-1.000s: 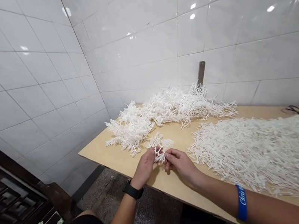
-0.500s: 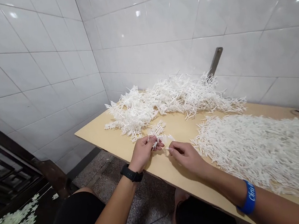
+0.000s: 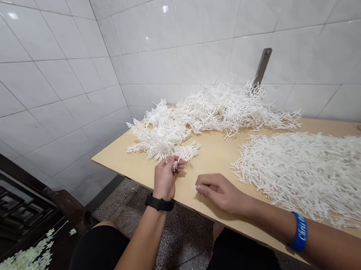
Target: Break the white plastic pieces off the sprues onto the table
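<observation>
By the left hand point(image 3: 166, 177), one white sprig point(image 3: 175, 165) is pinched between thumb and fingers, just in front of a branched heap point(image 3: 211, 114). The right hand's point(image 3: 222, 192) grip is pressed together; whether a sliver is held cannot be told. Two white masses are carried by one table point(image 3: 213, 155): the heap at the back and a stem pile point(image 3: 320, 172) at right. Room for moving is left between them, and the front edge is bordered closely by both hands.
</observation>
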The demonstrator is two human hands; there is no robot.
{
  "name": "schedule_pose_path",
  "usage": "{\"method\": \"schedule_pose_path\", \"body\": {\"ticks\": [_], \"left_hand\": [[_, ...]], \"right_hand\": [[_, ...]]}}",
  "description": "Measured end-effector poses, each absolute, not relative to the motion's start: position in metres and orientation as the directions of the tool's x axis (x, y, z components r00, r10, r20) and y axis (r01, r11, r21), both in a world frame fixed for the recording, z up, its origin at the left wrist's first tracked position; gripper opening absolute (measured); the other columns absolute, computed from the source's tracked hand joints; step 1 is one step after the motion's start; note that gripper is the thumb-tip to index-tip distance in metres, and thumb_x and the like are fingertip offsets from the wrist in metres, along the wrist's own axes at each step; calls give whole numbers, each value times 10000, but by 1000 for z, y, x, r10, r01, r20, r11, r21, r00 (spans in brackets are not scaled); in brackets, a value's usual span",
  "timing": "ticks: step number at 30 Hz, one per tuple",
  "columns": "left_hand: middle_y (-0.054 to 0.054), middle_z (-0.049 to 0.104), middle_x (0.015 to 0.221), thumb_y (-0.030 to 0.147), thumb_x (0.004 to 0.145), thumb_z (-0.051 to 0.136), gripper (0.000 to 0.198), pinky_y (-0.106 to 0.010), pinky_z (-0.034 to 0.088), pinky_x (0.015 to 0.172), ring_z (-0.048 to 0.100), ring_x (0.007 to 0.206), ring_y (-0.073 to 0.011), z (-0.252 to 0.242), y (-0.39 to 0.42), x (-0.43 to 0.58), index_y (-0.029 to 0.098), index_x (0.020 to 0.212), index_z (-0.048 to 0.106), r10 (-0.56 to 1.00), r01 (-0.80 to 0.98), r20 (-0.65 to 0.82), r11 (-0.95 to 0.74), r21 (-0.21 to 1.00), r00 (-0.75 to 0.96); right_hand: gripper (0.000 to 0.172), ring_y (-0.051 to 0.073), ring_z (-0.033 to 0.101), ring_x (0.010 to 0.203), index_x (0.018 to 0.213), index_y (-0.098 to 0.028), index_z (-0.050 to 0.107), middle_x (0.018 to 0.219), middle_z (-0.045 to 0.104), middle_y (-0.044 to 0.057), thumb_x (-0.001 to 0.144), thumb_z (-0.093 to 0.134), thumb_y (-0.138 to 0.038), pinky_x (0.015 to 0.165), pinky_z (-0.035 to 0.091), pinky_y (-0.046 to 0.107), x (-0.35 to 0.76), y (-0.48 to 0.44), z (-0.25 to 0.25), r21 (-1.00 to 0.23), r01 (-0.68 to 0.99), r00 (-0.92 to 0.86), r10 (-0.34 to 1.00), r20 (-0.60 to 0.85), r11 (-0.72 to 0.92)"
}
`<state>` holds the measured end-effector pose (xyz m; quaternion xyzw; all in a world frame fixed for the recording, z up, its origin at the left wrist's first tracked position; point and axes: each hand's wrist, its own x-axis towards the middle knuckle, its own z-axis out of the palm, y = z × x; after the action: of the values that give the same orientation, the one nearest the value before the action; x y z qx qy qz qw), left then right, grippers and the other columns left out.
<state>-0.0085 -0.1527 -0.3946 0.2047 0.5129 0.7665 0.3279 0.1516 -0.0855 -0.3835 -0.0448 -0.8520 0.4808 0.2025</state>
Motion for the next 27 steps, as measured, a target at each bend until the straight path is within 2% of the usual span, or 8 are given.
{"method": "schedule_pose_path", "body": {"ticks": [3,6,9,14,18,22,25,27], "left_hand": [[-45,658,736,411,757,670,298,-222,453,637,569,631,-92,-392,-152,-9,121,806,621,706,-319,-38,-270,908,-708],[-62,682,776,433,779,642,328,-234,464,683,598,696,-113,-392,-154,-6,116,860,658,746,-254,31,-265,930,-665],[-80,713,857,426,816,593,331,-269,483,753,621,775,-142,-392,-156,-3,131,930,693,777,-211,77,-263,941,-624],[-122,723,1017,422,877,505,390,-353,484,877,632,1000,-233,-388,-161,-2,150,1060,716,856,-120,127,-214,969,-501],[-110,696,1140,435,902,480,410,-400,407,1025,583,1151,-255,-384,-163,0,185,1146,696,897,-28,172,-201,979,-408],[-66,661,1226,449,923,448,403,-425,318,1108,529,1240,-249,-384,-163,2,236,1178,676,923,87,218,-200,976,-318],[-55,641,1260,481,918,450,418,-414,321,1108,526,1245,-247,-385,-163,4,251,1190,667,934,163,219,-177,970,-284],[-56,642,1259,487,911,463,423,-386,343,1092,542,1227,-241,-384,-163,6,248,1195,665,942,209,225,-174,962,-250]], "right_hand": [[298,140,515,616,678,-196,551,652,575,7,917,435,-331,605,391,255,155,-91,-385,-869,-120,-942,222,253,481],[270,144,525,588,701,-193,590,639,602,9,893,461,-332,566,375,254,153,-81,-388,-851,27,-858,449,250,525],[296,127,449,502,599,-196,536,533,530,-14,850,527,-352,509,305,255,149,-63,-391,-741,247,-705,640,305,625],[489,112,329,419,480,-208,361,423,399,-28,862,542,-454,470,212,280,152,-51,-392,-647,405,-604,720,342,647],[456,144,439,485,564,-206,489,496,495,0,944,398,-441,508,273,282,154,-58,-390,-675,314,-632,678,375,667],[351,168,564,653,832,-184,637,694,628,28,956,386,-395,605,370,273,153,-64,-388,-755,134,-671,619,407,642],[331,156,550,653,882,-179,641,731,631,24,947,412,-408,608,382,264,152,-66,-389,-805,35,-716,577,393,593],[338,138,500,588,792,-175,618,669,589,9,934,438,-425,564,357,256,151,-65,-391,-809,11,-758,533,376,588]]}}
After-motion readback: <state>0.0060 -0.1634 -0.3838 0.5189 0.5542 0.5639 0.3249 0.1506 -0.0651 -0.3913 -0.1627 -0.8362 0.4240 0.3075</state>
